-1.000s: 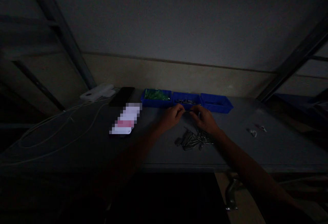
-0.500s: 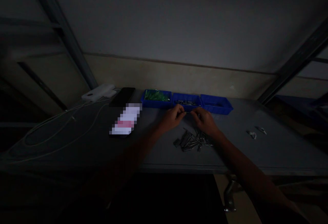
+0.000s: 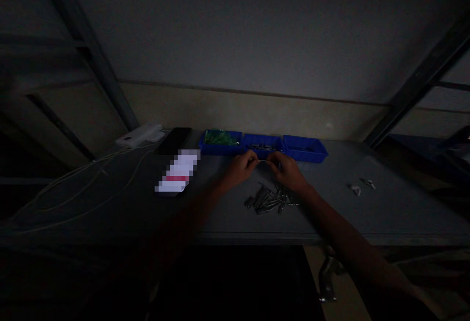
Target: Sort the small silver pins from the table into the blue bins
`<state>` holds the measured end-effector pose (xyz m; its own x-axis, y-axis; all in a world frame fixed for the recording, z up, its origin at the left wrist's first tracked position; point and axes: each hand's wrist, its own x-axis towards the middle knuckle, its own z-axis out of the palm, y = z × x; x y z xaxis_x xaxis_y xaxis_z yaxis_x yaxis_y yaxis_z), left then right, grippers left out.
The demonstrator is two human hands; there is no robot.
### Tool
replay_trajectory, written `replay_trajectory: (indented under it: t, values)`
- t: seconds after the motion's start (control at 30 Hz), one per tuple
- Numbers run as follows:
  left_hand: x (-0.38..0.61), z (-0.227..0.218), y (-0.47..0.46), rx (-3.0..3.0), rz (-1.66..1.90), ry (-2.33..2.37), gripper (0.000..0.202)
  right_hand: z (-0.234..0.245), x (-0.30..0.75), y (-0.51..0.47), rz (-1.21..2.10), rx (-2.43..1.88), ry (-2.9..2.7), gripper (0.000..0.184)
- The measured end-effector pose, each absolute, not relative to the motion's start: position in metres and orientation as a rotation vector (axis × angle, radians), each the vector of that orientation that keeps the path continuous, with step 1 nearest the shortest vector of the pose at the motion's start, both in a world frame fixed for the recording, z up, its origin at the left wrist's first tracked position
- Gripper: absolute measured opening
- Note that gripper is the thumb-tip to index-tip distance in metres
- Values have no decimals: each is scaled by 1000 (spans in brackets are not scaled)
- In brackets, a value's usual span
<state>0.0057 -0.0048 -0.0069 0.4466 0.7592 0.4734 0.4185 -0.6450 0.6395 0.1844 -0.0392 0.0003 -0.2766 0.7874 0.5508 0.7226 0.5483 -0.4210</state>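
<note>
One pin (image 3: 263, 161) pinched by left hand (image 3: 240, 168), right hand (image 3: 288, 174) | bins (image 3: 304, 148) just behind | pile (image 3: 271, 199) toward table edge (image 3: 257, 235)

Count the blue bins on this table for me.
3, in a row along the table's far side: left bin with green parts, middle bin with metal pieces, right bin, contents too dark to tell. None seem hidden.

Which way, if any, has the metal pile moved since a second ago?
No. The metal pile lies as before, just in front of the middle blue bin; only the view shifted.
</note>
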Motion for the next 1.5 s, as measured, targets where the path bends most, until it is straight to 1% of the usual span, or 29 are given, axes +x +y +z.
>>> replay_trajectory:
  t: [0.47,0.63,0.83,1.03,1.33,1.5]
  values:
    - [3,-1,-6,2362,1040,967,23,-1,185,-39,113,-1169,-2085,8]
    - [4,-4,-6,2316,1103,881,15,2,184,-41,64,-1184,-2050,11]
    - [4,-7,-3,2329,1095,899,12,3,183,-41,72,-1214,-2041,15]
    - [5,-6,-3,2342,1118,935,16,3,184,-41,106,-1203,-2027,11]
    - [5,-6,-3,2344,1111,913,15,3,185,-41,85,-1231,-2006,13]
    - [4,-4,-4,2381,1123,914,16,4,184,-42,118,-1207,-2003,10]
